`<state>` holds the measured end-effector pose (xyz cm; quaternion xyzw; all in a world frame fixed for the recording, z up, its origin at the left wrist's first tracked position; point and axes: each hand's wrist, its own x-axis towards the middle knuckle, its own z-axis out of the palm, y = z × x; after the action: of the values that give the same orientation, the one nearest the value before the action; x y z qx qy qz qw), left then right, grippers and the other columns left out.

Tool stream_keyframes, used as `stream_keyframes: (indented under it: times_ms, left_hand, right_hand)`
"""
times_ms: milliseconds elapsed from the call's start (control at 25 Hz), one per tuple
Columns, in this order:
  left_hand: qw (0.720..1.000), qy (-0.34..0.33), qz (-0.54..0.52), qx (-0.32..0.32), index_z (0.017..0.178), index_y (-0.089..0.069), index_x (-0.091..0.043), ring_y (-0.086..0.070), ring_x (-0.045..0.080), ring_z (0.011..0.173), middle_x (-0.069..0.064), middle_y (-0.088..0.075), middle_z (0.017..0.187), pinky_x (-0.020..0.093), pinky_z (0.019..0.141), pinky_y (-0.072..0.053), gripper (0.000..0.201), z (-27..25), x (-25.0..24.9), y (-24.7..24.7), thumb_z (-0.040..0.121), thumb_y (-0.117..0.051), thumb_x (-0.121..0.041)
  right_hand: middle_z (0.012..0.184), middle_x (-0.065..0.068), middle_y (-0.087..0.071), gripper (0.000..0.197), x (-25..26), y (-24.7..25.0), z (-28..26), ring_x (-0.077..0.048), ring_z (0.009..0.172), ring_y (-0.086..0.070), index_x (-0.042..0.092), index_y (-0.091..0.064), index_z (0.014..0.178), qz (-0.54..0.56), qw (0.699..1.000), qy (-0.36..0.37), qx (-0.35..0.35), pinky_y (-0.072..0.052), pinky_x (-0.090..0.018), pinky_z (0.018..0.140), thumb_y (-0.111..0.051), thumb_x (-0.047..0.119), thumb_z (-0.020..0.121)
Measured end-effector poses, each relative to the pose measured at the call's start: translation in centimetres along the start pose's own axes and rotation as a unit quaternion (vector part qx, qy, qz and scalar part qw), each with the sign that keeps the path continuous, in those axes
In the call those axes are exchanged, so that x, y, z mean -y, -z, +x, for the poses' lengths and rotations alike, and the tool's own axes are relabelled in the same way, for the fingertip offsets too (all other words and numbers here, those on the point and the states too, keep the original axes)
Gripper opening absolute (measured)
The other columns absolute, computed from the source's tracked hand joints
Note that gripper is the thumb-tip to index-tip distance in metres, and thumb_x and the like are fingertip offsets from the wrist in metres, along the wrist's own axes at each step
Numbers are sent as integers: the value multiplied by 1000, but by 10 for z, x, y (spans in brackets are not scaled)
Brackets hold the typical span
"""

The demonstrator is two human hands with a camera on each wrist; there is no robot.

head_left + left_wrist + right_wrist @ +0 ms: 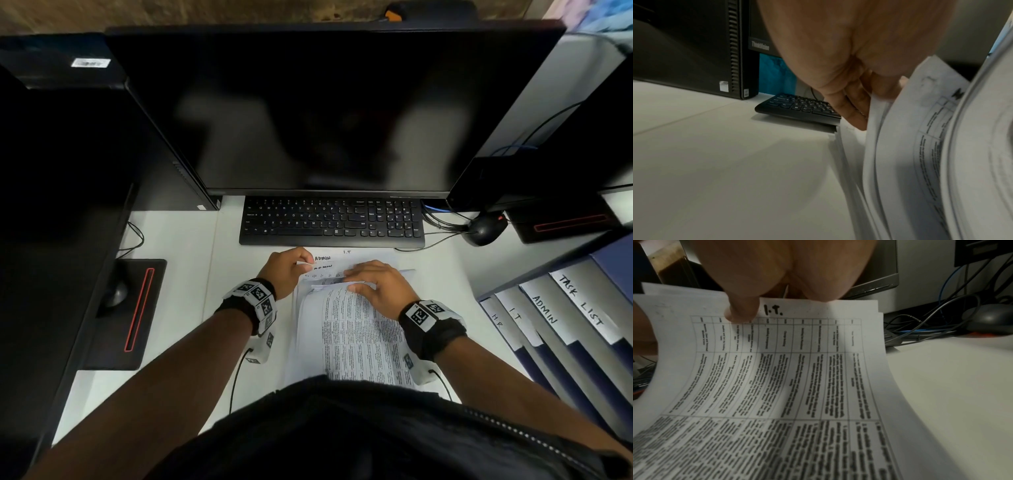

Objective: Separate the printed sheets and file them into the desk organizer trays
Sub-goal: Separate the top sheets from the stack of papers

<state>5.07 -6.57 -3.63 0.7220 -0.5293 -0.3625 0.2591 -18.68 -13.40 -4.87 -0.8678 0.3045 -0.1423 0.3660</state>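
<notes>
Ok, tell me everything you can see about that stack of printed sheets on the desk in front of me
The stack of printed sheets is white paper printed with dense black tables of small text, too blurred to read. It lies on the white desk just in front of the keyboard. Handwritten headings show at the far end: ADMIN and I.T. The left hand pinches and lifts the far edges of several sheets, so they curl and fan apart, while the right hand rests on top.
</notes>
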Motion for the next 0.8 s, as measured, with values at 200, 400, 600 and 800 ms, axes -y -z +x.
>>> stream_keyframes:
  times_ms: [200, 400, 600, 800]
  left_hand:
    - [999, -29, -26, 25, 82, -65, -16, -60, 13, 87, -5, -65, 90, 11, 79, -44, 20, -3, 4, 5, 87, -53, 0]
    - [997, -24, -32, 62, 84, -64, -20, -60, 12, 94, -6, -64, 94, 28, 91, -47, 21, -1, 13, 0, 89, -53, -2]
    - [999, -30, -15, -19, 118, -60, -11, -53, 14, 113, 1, -61, 120, 23, 98, -37, 30, 0, 13, -4, 100, -38, -22]
    - [989, 58, 126, 56, 141, -38, -15, -31, 20, 136, 3, -37, 147, 29, 113, -22, 43, 10, 15, -5, 98, -42, -15]
  right_hand:
    - [133, 10, -51, 18, -1, -6, 1, -9, 126, -37, 25, -72, 103, -22, 998, 35, -36, -29, -26, 107, -63, 24, 87]
    - [123, 8, -62, 19, 0, -8, 3, -13, 112, -53, 27, -71, 106, -14, 1000, 2, -5, -38, -39, 102, -61, 26, 89]
    - [115, 9, -66, 20, 2, -2, 2, -11, 108, -58, 24, -70, 107, 0, 1000, -12, -2, -37, -30, 101, -60, 27, 90]
    - [114, 8, -67, 19, 5, -2, 0, -9, 107, -58, 23, -71, 107, 0, 1000, -19, -6, -34, -19, 97, -61, 25, 90]
